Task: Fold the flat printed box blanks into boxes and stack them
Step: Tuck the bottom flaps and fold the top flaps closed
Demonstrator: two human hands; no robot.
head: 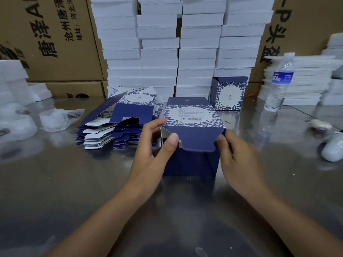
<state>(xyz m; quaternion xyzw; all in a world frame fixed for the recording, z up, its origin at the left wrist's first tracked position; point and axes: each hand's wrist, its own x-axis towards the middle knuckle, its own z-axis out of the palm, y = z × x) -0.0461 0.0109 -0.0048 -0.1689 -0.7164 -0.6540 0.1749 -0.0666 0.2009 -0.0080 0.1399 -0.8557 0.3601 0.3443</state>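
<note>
Just right of the blanks (115, 127), the box (191, 115) stands on the desk (74, 182). The left hand (154, 145) pinches its near corner between thumb and fingers. The right hand (235, 154) grips the flap (196, 141), fingers curled. Uneven pressure could crease the flap and spoil the tuck.

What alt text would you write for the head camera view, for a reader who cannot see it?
A left hand and a right hand hold a half-folded blue floral box on a metal table, its front flap not yet tucked. A pile of flat blanks lies to its left; a finished box stands behind it, before white foam stacks.
</note>
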